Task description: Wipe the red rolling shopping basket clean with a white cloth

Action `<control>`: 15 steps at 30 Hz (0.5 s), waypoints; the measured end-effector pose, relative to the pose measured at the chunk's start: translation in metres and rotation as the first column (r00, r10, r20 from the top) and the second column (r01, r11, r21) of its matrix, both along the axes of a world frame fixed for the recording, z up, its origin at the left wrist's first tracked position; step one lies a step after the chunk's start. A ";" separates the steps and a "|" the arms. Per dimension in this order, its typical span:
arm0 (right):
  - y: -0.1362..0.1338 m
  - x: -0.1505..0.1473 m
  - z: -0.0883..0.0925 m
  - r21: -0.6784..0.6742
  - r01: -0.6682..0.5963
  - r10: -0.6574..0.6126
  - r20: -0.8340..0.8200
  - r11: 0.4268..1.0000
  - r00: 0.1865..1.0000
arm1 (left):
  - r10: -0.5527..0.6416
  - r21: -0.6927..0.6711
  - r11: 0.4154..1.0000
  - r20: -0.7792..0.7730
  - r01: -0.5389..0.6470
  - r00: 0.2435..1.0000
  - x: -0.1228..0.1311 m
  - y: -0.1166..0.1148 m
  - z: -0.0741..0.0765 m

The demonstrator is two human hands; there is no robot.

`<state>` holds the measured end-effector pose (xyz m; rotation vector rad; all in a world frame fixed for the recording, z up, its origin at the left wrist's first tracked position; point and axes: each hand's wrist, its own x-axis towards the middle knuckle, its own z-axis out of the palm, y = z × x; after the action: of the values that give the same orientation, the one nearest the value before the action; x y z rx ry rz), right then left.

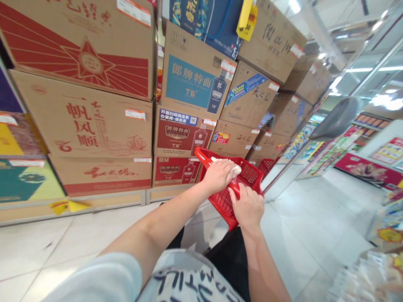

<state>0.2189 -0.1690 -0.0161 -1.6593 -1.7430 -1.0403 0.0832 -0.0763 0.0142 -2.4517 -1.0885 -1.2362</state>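
A red plastic shopping basket (250,174) is held out in front of me over the pale tiled floor. My left hand (218,175) lies over its near rim and is closed on a white cloth (235,170) that shows under the fingers. My right hand (247,206) grips the basket's near edge lower down, fingers wrapped round the red plastic. The inside of the basket is mostly hidden by my hands.
Stacked cardboard liquor cartons (94,121) fill the shelves on the left, down to a low ledge with a yellow tag (67,205). Another red basket (267,164) sits further along the aisle. Shelves with goods (371,167) line the right side.
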 end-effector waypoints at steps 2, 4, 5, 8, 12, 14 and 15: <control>0.000 0.001 0.000 -0.002 -0.003 0.003 0.001 1.000 1.000 | -0.070 0.024 0.997 -0.018 0.071 0.997 -0.005 -0.005 -0.004; 0.000 0.001 0.000 -0.004 -0.002 0.002 -0.001 1.000 1.000 | -0.008 -0.081 0.997 -0.079 0.001 0.997 -0.004 -0.003 0.004; 0.001 0.001 0.000 -0.005 -0.002 0.002 -0.003 1.000 1.000 | 0.039 -0.150 0.987 -0.122 -0.057 0.992 -0.002 0.001 0.011; 0.001 -0.001 0.000 -0.006 0.002 -0.002 -0.008 1.000 1.000 | 0.120 -0.292 0.938 -0.222 -0.184 0.968 0.012 0.014 0.033; -0.001 -0.002 0.001 0.002 0.010 -0.010 -0.002 1.000 1.000 | 0.130 -0.275 0.944 -0.208 -0.185 0.969 0.019 0.011 0.033; -0.003 -0.001 0.001 0.013 0.013 -0.013 0.010 1.000 1.000 | 0.068 -0.202 0.975 -0.139 -0.096 0.988 0.012 0.003 0.017; -0.003 0.000 0.001 0.018 0.013 -0.013 0.016 1.000 1.000 | -0.003 -0.141 0.990 -0.090 -0.010 0.996 0.008 -0.001 0.008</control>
<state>0.2189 -0.1725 -0.0152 -1.6577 -1.7307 -1.0750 0.0908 -0.0775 0.0224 -2.5804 -1.1932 -1.0701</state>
